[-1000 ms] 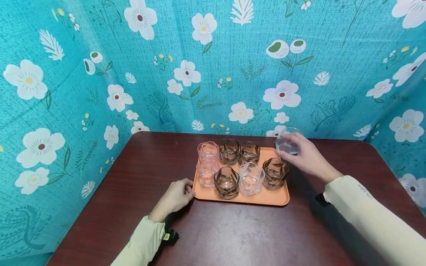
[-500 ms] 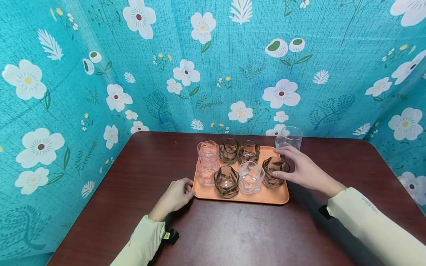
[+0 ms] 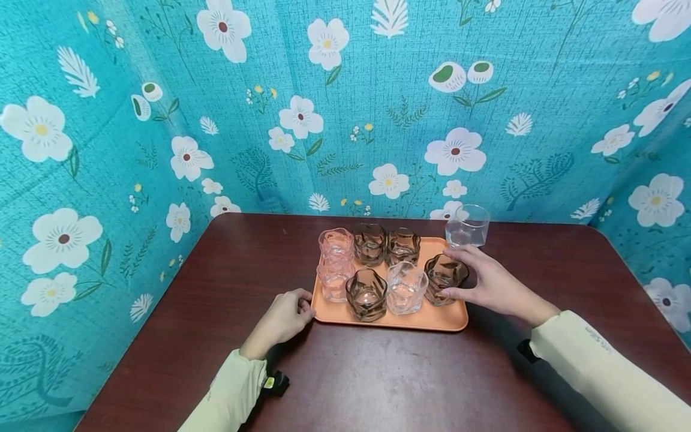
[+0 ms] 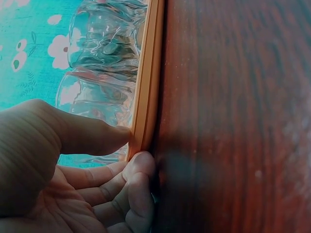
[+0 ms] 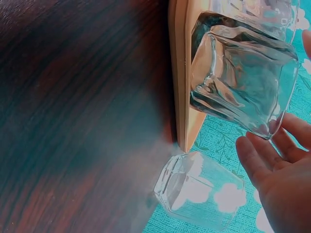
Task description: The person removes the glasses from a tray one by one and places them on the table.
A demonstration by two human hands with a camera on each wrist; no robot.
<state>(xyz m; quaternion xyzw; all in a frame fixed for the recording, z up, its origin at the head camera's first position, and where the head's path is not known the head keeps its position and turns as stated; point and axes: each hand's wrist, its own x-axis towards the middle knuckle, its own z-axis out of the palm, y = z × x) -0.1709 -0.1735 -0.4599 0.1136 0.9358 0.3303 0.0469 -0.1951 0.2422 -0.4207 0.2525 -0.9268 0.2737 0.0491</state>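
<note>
My left hand (image 3: 286,317) pinches the near left corner of an orange tray (image 3: 329,312); in the left wrist view the thumb (image 4: 97,136) lies on its rim, curled fingers beneath. Spread around a brown glass (image 3: 445,279) at the tray's right end is my right hand (image 3: 488,279). In the right wrist view its fingertips are by that glass's rim, and the thumb, mostly out of frame, stands apart from it. Also on the tray are other brown glasses (image 3: 367,297), a clear wavy glass (image 3: 406,289) and two pink glasses (image 3: 336,282).
A plain clear glass (image 3: 468,228) stands on the dark wooden table (image 3: 378,372), just beyond the tray's back right corner. Blue flowered cloth (image 3: 345,150) hangs behind the table and along its sides.
My right hand has let go of the plain clear glass at the back right and come forward to the brown glass on the right. My left hand has stayed on the tray corner.
</note>
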